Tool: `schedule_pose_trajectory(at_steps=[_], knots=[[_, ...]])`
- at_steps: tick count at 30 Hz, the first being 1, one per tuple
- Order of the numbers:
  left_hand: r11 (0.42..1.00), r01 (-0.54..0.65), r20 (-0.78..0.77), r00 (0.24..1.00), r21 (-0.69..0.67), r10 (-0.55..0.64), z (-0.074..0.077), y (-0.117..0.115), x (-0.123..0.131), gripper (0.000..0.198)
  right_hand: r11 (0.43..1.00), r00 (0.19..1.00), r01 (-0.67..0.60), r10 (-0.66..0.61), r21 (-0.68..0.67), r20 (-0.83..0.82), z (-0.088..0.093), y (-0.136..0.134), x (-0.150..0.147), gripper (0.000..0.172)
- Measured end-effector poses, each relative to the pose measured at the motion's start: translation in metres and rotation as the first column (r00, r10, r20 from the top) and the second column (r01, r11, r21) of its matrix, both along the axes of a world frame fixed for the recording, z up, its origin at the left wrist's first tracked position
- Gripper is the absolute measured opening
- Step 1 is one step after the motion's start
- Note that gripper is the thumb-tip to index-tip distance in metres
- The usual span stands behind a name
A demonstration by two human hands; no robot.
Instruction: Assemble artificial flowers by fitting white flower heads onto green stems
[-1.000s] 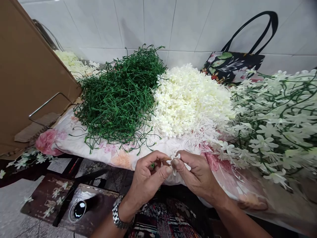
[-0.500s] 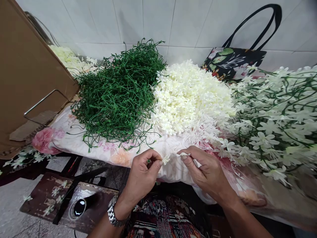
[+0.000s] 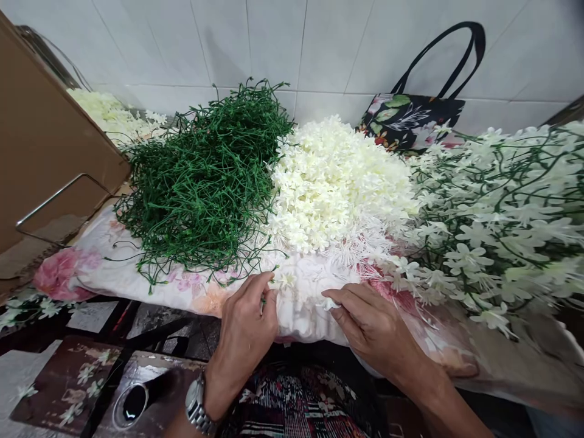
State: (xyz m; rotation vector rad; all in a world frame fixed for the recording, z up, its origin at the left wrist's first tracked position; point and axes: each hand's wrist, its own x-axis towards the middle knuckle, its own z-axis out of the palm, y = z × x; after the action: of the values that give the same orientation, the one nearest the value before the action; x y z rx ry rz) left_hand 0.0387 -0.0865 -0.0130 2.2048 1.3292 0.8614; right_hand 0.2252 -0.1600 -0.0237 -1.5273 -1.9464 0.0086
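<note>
My left hand (image 3: 250,316) is closed, fingers pinched around a green plastic stem (image 3: 263,300); only a small piece of it shows, the rest is hidden. Just beyond its fingertips is a pale flower head (image 3: 285,280), blurred; whether it touches the fingers I cannot tell. Between thumb and forefinger, my right hand (image 3: 371,322) pinches a small white petal piece (image 3: 326,303). Both hands are over the near edge of a floral cloth (image 3: 303,316). Beyond them lie a heap of green stems (image 3: 201,182) and a heap of cream flower heads (image 3: 337,176).
Assembled white flowers on stems (image 3: 493,237) spread along the right. Thin white stamens (image 3: 365,237) lie before the cream heap. A cardboard box (image 3: 50,152) stands left, a floral black bag (image 3: 410,118) against the tiled wall. A cup of dark liquid (image 3: 132,404) sits lower left.
The view has shifted slightly. My left hand has drawn back from the small pale flower that was at its fingertips. My right hand still pinches the white piece, now turned downward.
</note>
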Motion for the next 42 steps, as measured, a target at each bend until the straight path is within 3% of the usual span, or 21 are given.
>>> schedule_pose_trajectory(at_steps=[3, 6, 8, 13, 18, 21, 24, 29, 32, 35, 38, 42], knots=[[0.988, 0.137, 0.056, 0.988, 0.068, -0.141, 0.010, -0.008, 0.003, 0.019, 1.000, 0.999, 0.000, 0.000, -0.003, 0.055, 0.008, 0.001, -0.003, 0.020], [0.916, 0.400, 0.099, 0.913, -0.031, -0.396, 0.016, -0.017, 0.011, 0.020, 1.000, 0.993, -0.023, 0.025, -0.020, 0.112, 0.016, 0.003, -0.011, 0.027], [0.891, 0.448, 0.138, 0.889, -0.067, -0.437, 0.016, -0.020, 0.016, 0.016, 0.997, 0.990, -0.046, 0.054, -0.063, 0.131, 0.019, 0.002, -0.016, 0.030], [0.940, 0.318, 0.309, 0.912, -0.123, -0.268, 0.008, -0.017, 0.016, 0.017, 0.982, 0.987, -0.079, 0.102, -0.172, 0.125, 0.023, -0.001, -0.004, 0.019], [0.931, 0.158, 0.423, 0.906, -0.329, -0.005, 0.007, -0.013, 0.015, 0.010, 0.986, 0.922, 0.166, -0.166, 0.029, 0.351, 0.016, 0.009, 0.021, 0.018], [0.904, 0.131, 0.457, 0.886, -0.406, 0.076, 0.007, -0.011, 0.018, 0.009, 0.967, 0.843, 0.249, -0.239, 0.043, 0.481, 0.008, 0.016, 0.022, 0.019], [0.883, 0.122, 0.483, 0.867, -0.453, 0.128, 0.007, -0.011, 0.018, 0.009, 0.954, 0.811, 0.293, -0.286, 0.069, 0.511, 0.004, 0.019, 0.018, 0.022], [0.849, 0.139, 0.558, 0.805, -0.509, 0.203, 0.003, -0.011, 0.019, 0.007, 0.961, 0.886, 0.261, -0.277, 0.094, 0.371, 0.005, 0.018, 0.017, 0.025], [0.821, 0.167, 0.609, 0.751, -0.546, 0.253, 0.000, -0.011, 0.021, 0.009, 0.979, 0.970, 0.201, -0.204, 0.034, 0.130, 0.012, 0.012, 0.015, 0.020], [0.809, 0.172, 0.635, 0.716, -0.562, 0.289, -0.003, -0.012, 0.024, 0.011, 0.991, 0.984, 0.125, -0.130, -0.046, -0.123, 0.024, 0.004, 0.006, 0.013], [0.832, 0.132, 0.637, 0.709, -0.540, 0.301, -0.004, -0.016, 0.026, 0.011, 0.992, 0.967, 0.063, -0.088, -0.110, -0.240, 0.037, -0.003, -0.009, 0.011], [0.892, 0.057, 0.618, 0.741, -0.448, 0.263, -0.003, -0.023, 0.026, 0.010, 0.997, 0.954, 0.002, -0.027, -0.082, -0.300, 0.040, -0.001, -0.028, 0.013]])
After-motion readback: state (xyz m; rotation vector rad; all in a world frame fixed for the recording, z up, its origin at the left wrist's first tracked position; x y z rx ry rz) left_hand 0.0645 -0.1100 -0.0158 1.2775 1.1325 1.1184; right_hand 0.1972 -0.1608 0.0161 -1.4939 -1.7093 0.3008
